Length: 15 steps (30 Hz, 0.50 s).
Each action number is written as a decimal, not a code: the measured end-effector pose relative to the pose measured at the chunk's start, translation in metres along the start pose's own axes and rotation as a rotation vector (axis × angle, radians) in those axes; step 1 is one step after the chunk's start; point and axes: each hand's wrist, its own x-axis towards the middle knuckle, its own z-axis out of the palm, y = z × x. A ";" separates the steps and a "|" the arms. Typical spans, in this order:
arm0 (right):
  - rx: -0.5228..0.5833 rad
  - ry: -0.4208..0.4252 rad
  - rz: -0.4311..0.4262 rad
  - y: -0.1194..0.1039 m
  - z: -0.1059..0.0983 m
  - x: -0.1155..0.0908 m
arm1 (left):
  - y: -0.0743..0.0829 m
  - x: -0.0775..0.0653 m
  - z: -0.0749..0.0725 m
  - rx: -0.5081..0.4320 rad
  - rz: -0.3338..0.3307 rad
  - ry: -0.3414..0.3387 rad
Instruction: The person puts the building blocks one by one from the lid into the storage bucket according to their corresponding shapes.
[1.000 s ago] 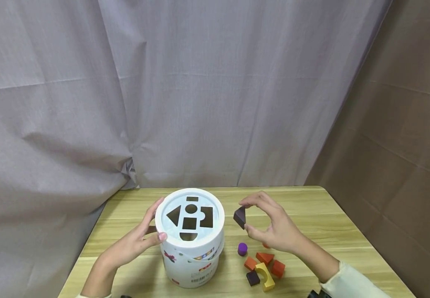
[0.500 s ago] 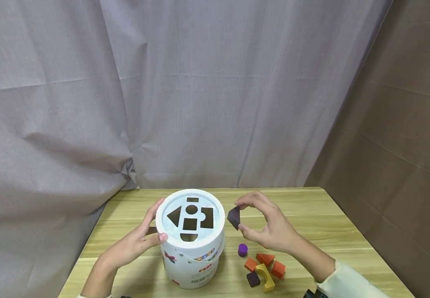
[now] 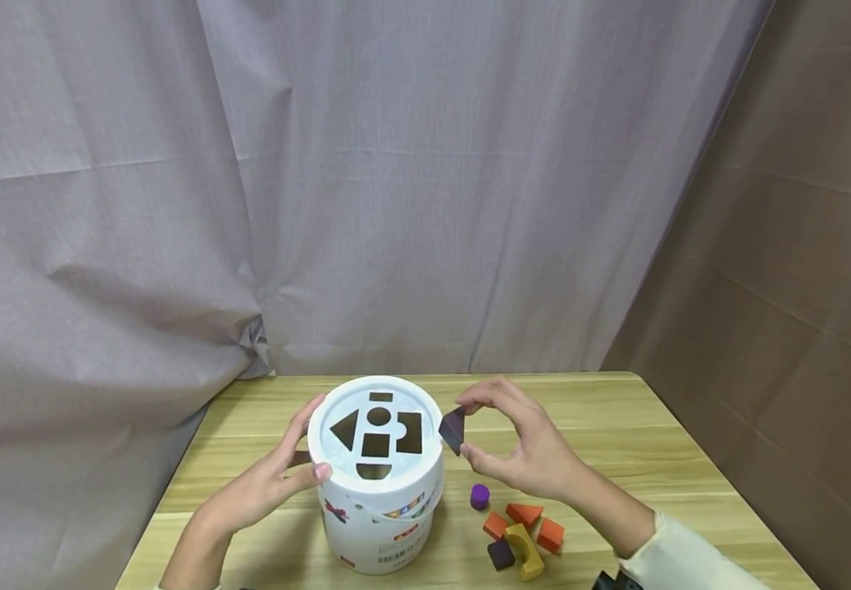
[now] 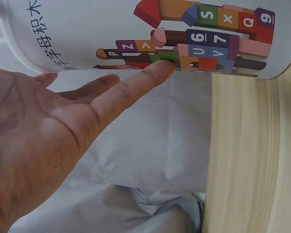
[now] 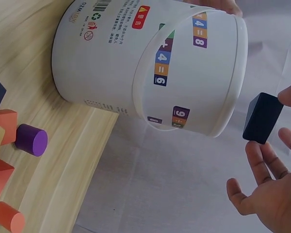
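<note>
A white bucket [image 3: 366,533] stands upright on the table, its lid [image 3: 355,463] cut with several shaped holes. My left hand [image 3: 263,483] rests against the bucket's left side, fingers extended and thumb at the lid's rim; in the left wrist view one finger [image 4: 136,87] lies along the printed wall. To the right of the lid, my right hand [image 3: 529,447] pinches a dark triangular block [image 3: 452,428] between thumb and fingers. In the right wrist view that block [image 5: 264,119] hangs in the air, apart from the bucket.
Loose blocks lie right of the bucket: a purple cylinder [image 3: 480,496], an orange triangle [image 3: 525,514], orange blocks [image 3: 550,535], a yellow arch [image 3: 527,557] and a dark block [image 3: 501,554]. An orange cylinder [image 5: 8,217] shows in the right wrist view. Grey curtain [image 3: 425,205] hangs behind the table.
My right hand has moved left with the dark triangular block, bringing it close to the lid's right rim. The left hand and bucket have stayed in place.
</note>
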 end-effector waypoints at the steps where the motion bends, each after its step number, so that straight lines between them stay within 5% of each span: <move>1: 0.000 0.000 -0.002 0.000 0.000 0.001 | -0.001 0.000 0.000 -0.002 0.008 -0.006; 9: 0.006 -0.001 -0.018 -0.002 0.004 0.006 | -0.042 0.008 -0.010 -0.024 0.132 -0.042; 15: 0.021 0.009 -0.050 -0.002 0.009 0.009 | -0.015 0.003 -0.003 -0.016 0.034 -0.012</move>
